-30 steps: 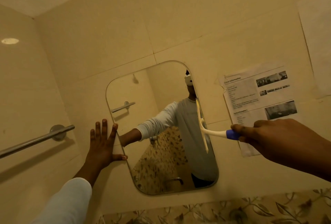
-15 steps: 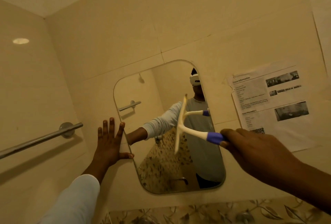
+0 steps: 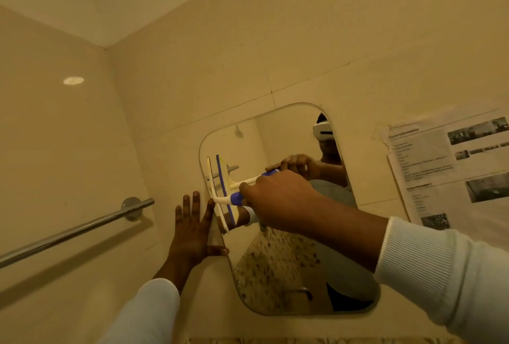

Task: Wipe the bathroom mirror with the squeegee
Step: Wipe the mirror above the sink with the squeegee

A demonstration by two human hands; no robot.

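A rounded frameless mirror hangs on the beige tiled wall. My right hand grips the blue-and-white handle of the squeegee, whose blade stands nearly upright against the glass at the mirror's left edge. Its reflection shows just to the right of the blade. My left hand lies flat on the wall beside the mirror's left edge, fingers spread, thumb touching the rim. The mirror reflects a person in a grey top with a headset.
A chrome towel bar runs along the left wall. A printed paper sheet is taped to the wall right of the mirror. A floral-patterned strip shows at the bottom edge.
My right hand has swept the squeegee leftward across the glass, from the right edge to the left edge. The left hand has stayed flat on the wall.
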